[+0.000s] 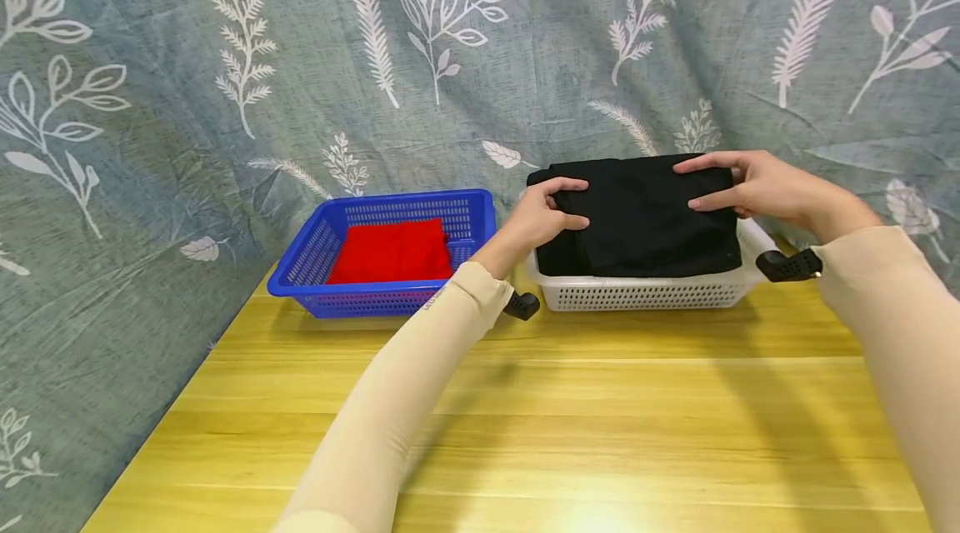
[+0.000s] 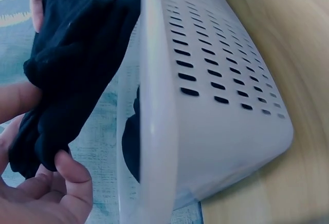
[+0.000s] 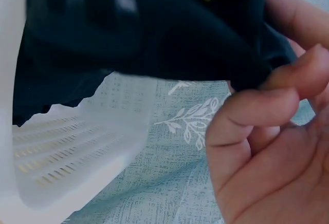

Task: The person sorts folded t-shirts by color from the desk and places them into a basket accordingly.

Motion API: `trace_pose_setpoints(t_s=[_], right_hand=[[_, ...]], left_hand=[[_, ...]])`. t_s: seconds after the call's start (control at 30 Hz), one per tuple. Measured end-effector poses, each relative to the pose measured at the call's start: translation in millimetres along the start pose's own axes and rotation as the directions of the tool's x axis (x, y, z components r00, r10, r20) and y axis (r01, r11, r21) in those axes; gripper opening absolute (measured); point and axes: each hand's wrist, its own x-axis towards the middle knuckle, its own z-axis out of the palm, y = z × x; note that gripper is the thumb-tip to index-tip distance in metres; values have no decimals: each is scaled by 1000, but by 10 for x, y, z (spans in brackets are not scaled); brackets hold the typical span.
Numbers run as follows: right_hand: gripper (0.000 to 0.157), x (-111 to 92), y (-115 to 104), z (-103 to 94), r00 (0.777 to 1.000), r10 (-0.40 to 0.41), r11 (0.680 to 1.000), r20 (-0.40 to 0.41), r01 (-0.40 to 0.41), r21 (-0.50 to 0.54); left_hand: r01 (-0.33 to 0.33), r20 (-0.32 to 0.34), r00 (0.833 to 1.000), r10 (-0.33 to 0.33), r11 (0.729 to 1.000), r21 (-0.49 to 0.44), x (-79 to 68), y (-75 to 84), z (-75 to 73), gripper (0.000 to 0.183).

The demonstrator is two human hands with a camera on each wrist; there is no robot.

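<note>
Both hands hold a folded black garment [image 1: 645,216] over the white plastic basket [image 1: 645,296], one at each end. On its left end, my left hand [image 1: 536,216] grips the fabric between thumb and fingers, which shows close up in the left wrist view. The right hand [image 1: 772,187] pinches the opposite end; in the right wrist view its thumb and fingers [image 3: 272,103] close on a fold. Small yellow marks show on the garment there. More black fabric [image 3: 56,90] lies lower, inside the basket.
To the left stands a blue plastic basket [image 1: 360,300] with a folded red cloth [image 1: 390,254] in it. Both baskets rest at the back of a wooden table [image 1: 600,416], against a grey-green leaf-patterned curtain [image 1: 300,58]. The table's left edge runs beside the curtain.
</note>
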Motion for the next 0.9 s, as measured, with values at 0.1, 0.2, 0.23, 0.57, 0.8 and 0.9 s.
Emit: trace_pose_setpoints(t_s=[0.1, 0.2, 0.23, 0.57, 0.8, 0.9], right_hand=[[69, 42, -10, 18, 1000, -1, 1000, -25, 1, -8], [69, 75, -6, 45, 999, -4, 1000, -41, 3, -23], [70, 82, 1, 53, 999, -3, 1000, -39, 2, -26], [66, 59, 138, 36, 999, 37, 998, -9, -37, -57], [64, 14, 116, 34, 1000, 5, 997, -9, -5, -72], [61, -9, 78, 79, 1000, -27, 995, -8, 26, -93]], left_hand=[[-3, -33, 999, 4, 999, 33, 30, -24, 30, 53], [6, -46, 999, -3, 999, 53, 42, -49, 60, 53], [10, -44, 999, -7, 998, 59, 44, -58, 69, 53], [79, -87, 995, -50, 923, 377, -2, -105, 79, 38], [36, -72, 997, -6, 904, 425, -84, -93, -37, 34], [28, -51, 999, -6, 898, 439, -152, -116, -103, 36]])
